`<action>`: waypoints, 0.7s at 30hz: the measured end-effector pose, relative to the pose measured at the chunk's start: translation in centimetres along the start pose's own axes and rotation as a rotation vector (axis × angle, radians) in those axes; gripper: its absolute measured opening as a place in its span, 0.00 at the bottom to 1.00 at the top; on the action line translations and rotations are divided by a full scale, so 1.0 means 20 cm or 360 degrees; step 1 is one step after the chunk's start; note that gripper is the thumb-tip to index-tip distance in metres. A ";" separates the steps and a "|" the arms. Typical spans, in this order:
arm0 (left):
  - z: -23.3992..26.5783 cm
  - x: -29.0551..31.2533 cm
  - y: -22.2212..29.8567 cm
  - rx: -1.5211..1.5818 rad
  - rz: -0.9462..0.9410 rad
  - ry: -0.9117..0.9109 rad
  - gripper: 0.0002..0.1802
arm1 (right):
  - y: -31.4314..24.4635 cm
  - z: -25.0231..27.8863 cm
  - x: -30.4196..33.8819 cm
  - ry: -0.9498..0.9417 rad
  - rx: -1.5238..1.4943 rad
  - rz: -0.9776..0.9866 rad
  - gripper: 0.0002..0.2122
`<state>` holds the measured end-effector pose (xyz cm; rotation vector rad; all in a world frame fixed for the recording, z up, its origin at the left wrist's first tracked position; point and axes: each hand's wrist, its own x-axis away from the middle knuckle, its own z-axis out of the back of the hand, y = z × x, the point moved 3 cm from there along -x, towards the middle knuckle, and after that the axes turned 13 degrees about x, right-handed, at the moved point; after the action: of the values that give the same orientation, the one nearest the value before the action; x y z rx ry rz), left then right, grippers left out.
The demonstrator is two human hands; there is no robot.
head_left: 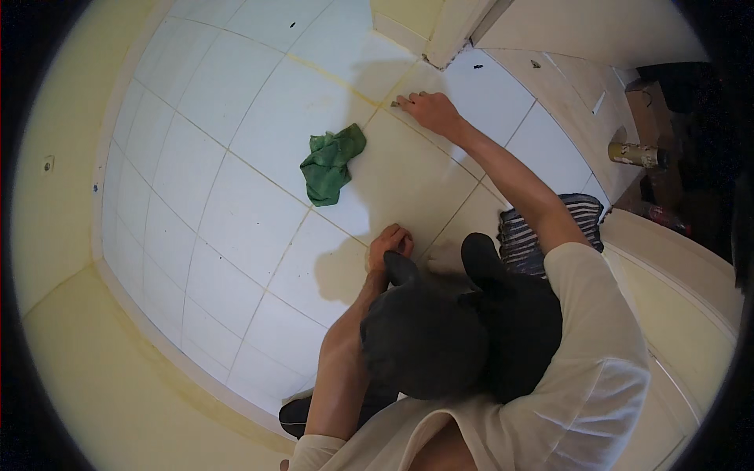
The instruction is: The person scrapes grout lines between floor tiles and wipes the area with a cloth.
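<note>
My right hand (430,112) reaches out low over the tiled floor, fingers bent together. At its fingertips is a small dark scrap (394,104), too small to name, which the fingers appear to pinch. My left hand (390,242) hangs near my knee with its fingers curled in, and nothing shows in it. On the floor between and left of both hands lies a crumpled green cloth (331,163), touched by neither.
Dark bits (478,67) lie on the floor near the door frame (448,39). A striped mat (583,216) lies beside my right arm. At the far right, a patterned can (635,155) stands by a brown box (656,114). Yellow walls (59,228) border the floor.
</note>
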<state>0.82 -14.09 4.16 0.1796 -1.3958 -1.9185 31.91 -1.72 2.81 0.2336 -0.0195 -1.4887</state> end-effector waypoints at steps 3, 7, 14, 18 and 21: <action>-0.01 0.00 0.00 0.0044 0.0007 -0.0003 0.04 | -0.04 0.00 0.01 0.0118 0.0120 0.0008 0.20; 0.00 0.00 -0.04 0.0065 0.0024 -0.0017 0.04 | -0.08 0.05 -0.03 -0.0197 0.0088 0.0151 0.21; -0.02 0.00 -0.06 -0.0014 -0.0018 -0.0012 0.05 | -0.15 0.04 -0.07 -0.0259 -0.0182 -0.0035 0.19; 0.00 0.00 -0.02 -0.0010 -0.0043 0.0008 0.04 | -0.06 0.00 -0.08 -0.0264 -0.0414 -0.0318 0.17; -0.01 0.00 -0.01 0.0058 -0.0080 -0.0005 0.06 | -0.06 -0.05 -0.07 -0.0267 -0.0522 -0.0464 0.16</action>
<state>0.77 -14.13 3.87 0.2314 -1.4415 -1.9357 30.68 -0.19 1.88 -0.1611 0.1286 -1.7716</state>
